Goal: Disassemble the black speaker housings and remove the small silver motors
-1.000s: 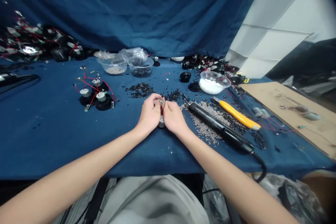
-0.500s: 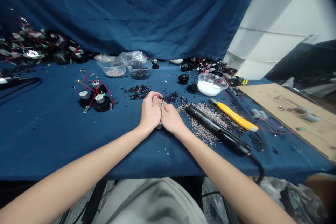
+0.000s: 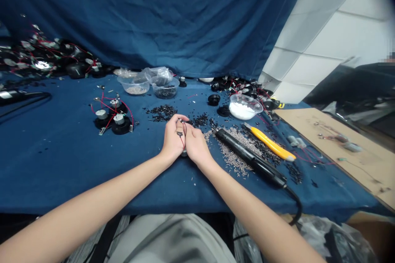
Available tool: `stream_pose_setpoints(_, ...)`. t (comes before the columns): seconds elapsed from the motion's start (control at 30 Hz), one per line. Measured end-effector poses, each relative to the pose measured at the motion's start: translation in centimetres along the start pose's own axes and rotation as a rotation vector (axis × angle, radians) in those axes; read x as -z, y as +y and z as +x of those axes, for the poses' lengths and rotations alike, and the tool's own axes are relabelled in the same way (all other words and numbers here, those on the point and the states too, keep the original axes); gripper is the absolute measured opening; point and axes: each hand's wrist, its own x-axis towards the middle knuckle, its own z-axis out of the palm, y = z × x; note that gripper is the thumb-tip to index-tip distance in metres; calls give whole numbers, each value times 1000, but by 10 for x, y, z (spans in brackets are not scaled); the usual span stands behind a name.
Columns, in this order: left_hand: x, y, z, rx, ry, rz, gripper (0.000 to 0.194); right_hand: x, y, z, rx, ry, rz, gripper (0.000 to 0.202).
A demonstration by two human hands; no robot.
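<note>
My left hand [image 3: 173,137] and my right hand [image 3: 196,144] are pressed together near the middle of the blue table. Between them is a small wired assembly [image 3: 184,153], mostly hidden. A grey rounded end shows below the palms. A red wire and a small dark connector lie against my left hand's fingers. Both hands are closed around this piece. To the left, several similar assemblies [image 3: 120,125] with black round bases, pale cylinders and red wires stand in a cluster. Small black pieces [image 3: 199,120] lie scattered just beyond my fingertips.
Right of my hands, a black electric screwdriver [image 3: 249,156] lies across loose screws [image 3: 233,152], beside a yellow utility knife [image 3: 271,144]. Clear plastic tubs [image 3: 135,84] and a tub of white material [image 3: 245,107] stand behind. Wired parts are heaped at back left. Cardboard [image 3: 348,139] lies right.
My view has shifted slightly. The small metal piece at my thumbs no longer shows there; the red wire and a dark connector now lie against my left fingers. My right thumb has shifted.
</note>
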Motion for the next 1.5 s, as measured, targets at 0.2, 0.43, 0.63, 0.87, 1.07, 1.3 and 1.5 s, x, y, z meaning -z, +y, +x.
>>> stream_pose_setpoints(0.2,-1,5,0,29,3,35,17,1,-1,3,-2,1,-12,35)
stream_pose_setpoints(0.43,-1,8,-1,39,-8,73,21,0,0,1,-1,16,-37,36)
stream_pose_setpoints(0.63,-3,4,1,39,-5,95,23,1,2,3,2,0,-46,33)
stream_pose_setpoints(0.87,-7,1,1,58,30,121,28,3,6,5,12,-9,-69,32)
stream_pose_setpoints(1.07,-8,-5,4,43,54,114,28,1,10,5,41,19,-73,34)
stream_pose_setpoints(1.3,-9,-10,17,96,11,50,19,5,10,16,-97,-31,63,34)
stream_pose_setpoints(1.5,6,-14,40,189,-187,71,19,30,5,14,-387,-316,335,29)
